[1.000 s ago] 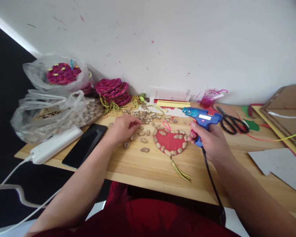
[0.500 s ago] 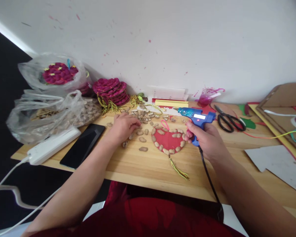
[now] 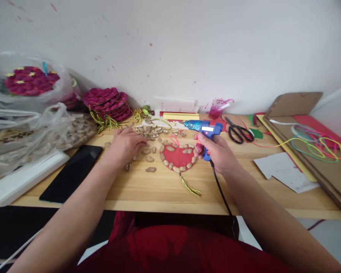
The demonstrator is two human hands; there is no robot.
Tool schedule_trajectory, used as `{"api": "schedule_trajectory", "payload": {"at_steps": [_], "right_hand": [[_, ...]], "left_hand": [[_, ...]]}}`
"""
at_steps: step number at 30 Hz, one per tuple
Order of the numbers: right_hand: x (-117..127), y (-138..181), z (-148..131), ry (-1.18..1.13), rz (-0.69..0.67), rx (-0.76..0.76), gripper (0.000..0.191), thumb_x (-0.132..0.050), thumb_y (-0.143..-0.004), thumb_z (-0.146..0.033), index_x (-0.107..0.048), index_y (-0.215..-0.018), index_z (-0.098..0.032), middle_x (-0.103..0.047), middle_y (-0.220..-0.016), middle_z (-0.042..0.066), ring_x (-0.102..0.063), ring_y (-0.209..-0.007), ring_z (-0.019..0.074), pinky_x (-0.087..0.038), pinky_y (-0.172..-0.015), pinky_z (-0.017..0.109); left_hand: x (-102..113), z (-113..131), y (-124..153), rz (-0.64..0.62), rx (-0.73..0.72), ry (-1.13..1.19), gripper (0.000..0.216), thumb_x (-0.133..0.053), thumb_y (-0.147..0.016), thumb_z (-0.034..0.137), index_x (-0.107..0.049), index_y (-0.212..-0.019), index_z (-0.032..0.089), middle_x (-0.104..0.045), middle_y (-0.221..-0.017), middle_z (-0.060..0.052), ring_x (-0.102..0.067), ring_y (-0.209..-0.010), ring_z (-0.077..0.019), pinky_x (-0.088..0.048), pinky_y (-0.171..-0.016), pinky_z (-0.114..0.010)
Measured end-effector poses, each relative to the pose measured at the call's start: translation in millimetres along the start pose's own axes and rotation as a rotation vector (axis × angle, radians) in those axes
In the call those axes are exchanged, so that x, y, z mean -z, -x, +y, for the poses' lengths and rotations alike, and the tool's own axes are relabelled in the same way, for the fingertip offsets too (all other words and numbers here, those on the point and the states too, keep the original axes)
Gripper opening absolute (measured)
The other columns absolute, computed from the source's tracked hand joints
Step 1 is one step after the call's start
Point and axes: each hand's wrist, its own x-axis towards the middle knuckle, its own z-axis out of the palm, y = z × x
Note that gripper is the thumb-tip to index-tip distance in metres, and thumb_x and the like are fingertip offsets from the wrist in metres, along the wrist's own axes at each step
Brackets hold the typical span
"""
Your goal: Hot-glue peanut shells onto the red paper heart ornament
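Observation:
A red felt heart (image 3: 177, 158) edged with peanut shells lies on the wooden table (image 3: 165, 193), a yellow-green tassel (image 3: 191, 188) trailing from its tip. My right hand (image 3: 216, 151) grips a blue glue gun (image 3: 204, 130) just right of the heart, nozzle pointing left above it. My left hand (image 3: 125, 146) rests palm down among loose peanut shells (image 3: 149, 159) left of the heart, fingers curled over them; what they hold, if anything, is hidden.
A black phone (image 3: 72, 172) and a white power strip (image 3: 22, 178) lie at the left. Plastic bags of shells (image 3: 45, 132) and magenta craft discs (image 3: 106, 100) stand behind. Black scissors (image 3: 238, 132), paper scraps (image 3: 284, 172), cardboard (image 3: 309, 140) and coloured cords (image 3: 318, 142) fill the right.
The camera view has swung to the right, so everything sits further left in the picture. Both hands keep their places beside the heart, the left still among the shells.

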Motion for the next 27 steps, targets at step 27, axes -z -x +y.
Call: {"api": "schedule_trajectory", "payload": {"at_steps": [27], "right_hand": [[6, -4, 3, -0.032, -0.107, -0.079, 0.054, -0.085, -0.073, -0.064, -0.062, -0.091, -0.019, -0.073, -0.076, 0.004, -0.069, -0.054, 0.0152, -0.042, -0.037, 0.019]], "left_hand": [[7, -8, -1, -0.041, 0.106, 0.227, 0.011, -0.071, -0.081, 0.025, -0.081, -0.084, 0.022, -0.078, -0.084, -0.007, -0.066, -0.083, -0.0246, -0.047, -0.08, -0.034]]}}
